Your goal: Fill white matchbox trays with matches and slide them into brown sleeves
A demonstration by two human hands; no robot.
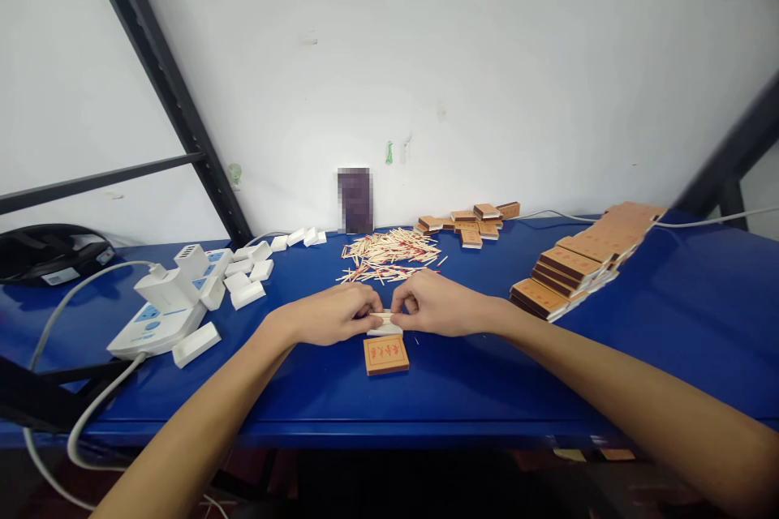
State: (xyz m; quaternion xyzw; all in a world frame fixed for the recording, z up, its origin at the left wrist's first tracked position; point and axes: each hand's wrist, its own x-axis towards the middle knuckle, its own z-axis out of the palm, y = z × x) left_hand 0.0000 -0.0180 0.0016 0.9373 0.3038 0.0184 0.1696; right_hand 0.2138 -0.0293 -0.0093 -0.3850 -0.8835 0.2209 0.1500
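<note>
My left hand [337, 313] and my right hand [439, 305] meet at the middle of the blue table. Between their pinched fingertips lie a few pale matches [382, 319], one hand at each end. The matches sit at a small white matchbox tray [385, 331], partly covered by my fingers; whether they rest fully inside it I cannot tell. Just in front of the tray, on the near side, lies an orange-brown matchbox sleeve [386, 354] with red characters. Behind my hands spreads a loose pile of red-tipped matches [389, 251].
Matchboxes stand in a stepped stack [565, 268] on the right, with a smaller heap [471, 223] at the back. White trays [248, 292] lie scattered on the left beside a power strip [159, 331] with cables. A pixelated dark rectangle [355, 201] leans at the wall.
</note>
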